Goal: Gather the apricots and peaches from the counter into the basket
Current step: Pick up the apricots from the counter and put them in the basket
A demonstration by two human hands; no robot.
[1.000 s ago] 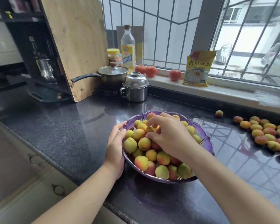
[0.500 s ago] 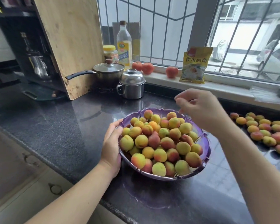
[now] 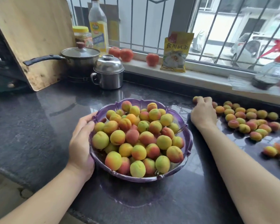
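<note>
Purple and see-through, the plastic basket with a wavy rim (image 3: 188, 139) sits between the 2 hands and is heaped with small round yellow, orange and red fruit (image 3: 139, 138). The left hand (image 3: 81, 139) holds the basket by its near-left rim, with the fingers curled along the edge. The right hand (image 3: 203, 112) is out past the basket's right side, palm down on the dark shiny stone counter (image 3: 39, 126), and its fingers are bent over 1 small fruit at the far left end of the loose pile; I cannot tell if it really has hold of that fruit yet. The loose fruit on the counter (image 3: 249, 120) lies just to the right of the right hand and stretches away from it in a long band toward the right edge, running along the window side. So the right hand is much nearer to it, and the left hand is well apart, with the whole basket in between. I think the next move is a pick with the right hand, then a short carry back to the left into the basket, which is already very full, so a fruit could roll off the heap.
</note>
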